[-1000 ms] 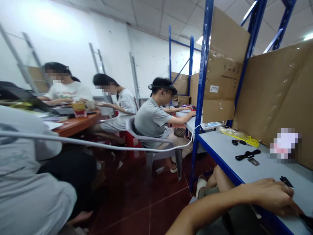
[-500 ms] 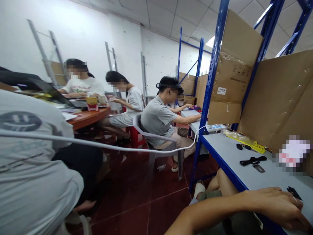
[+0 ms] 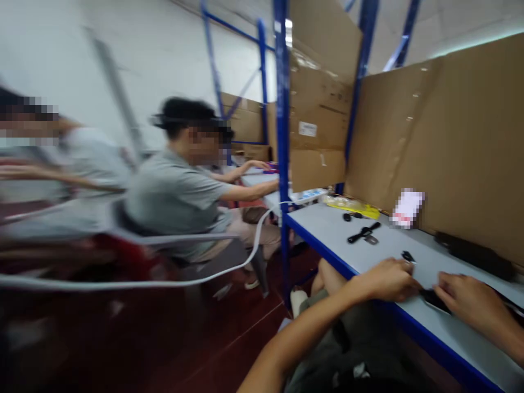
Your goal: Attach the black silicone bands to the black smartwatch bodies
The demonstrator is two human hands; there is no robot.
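Note:
My left hand (image 3: 393, 279) is over the grey tabletop near its front edge, fingers bent together at the left end of a dark, flat piece (image 3: 436, 300). On the other end of that piece lies my right hand (image 3: 470, 300), its fingers curled over it. Blur and the hands hide most of the piece, so its kind is unclear. A small black part (image 3: 408, 256) lies just beyond my left fingers. Farther left on the table are a black strap-like part (image 3: 363, 233) and a small grey plate (image 3: 371, 238).
A long black object (image 3: 475, 255) lies along the cardboard wall (image 3: 442, 136). A lit phone-like screen (image 3: 407, 208) leans there. Yellow packaging (image 3: 356, 207) lies near the blue rack post (image 3: 282, 109). A white cable (image 3: 164, 284) crosses on the left, before a seated co-worker (image 3: 176, 191).
The view has swung right, so the table sits more to the left. My right hand and the dark flat piece have come into view beside my left hand.

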